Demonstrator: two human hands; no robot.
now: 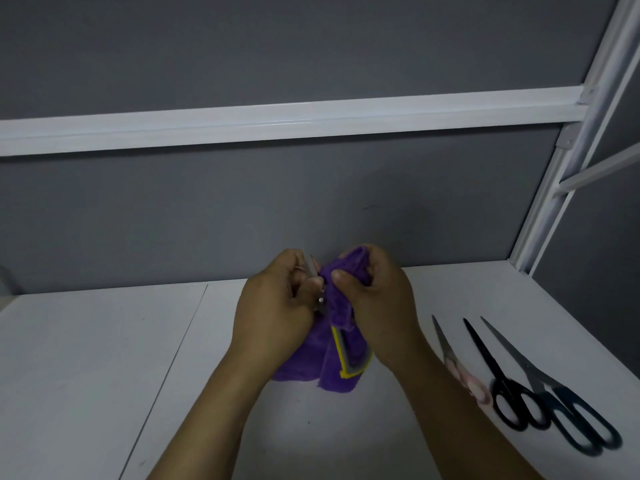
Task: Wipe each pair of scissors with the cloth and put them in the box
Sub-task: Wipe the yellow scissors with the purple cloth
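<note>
Above the white table (pixel 86 358), left hand (pixel 273 306) grips scissors (pixel 320 300), tips upward; right hand (pixel 374 306) clutches purple cloth (pixel 341 374).

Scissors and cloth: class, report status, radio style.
Left hand grips one pair of scissors. Right hand grips the purple cloth against it. Three more pairs lie on the table, right side. Box not in view.

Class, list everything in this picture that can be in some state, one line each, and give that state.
left hand: grips the held scissors.
right hand: grips the purple cloth.
held scissors: raised, mostly hidden; open or closed unclear.
purple cloth: bunched, hanging down.
pink-handled scissors: closed, flat on the table.
black-handled scissors: closed, flat.
largest scissors: closed, flat.
</note>
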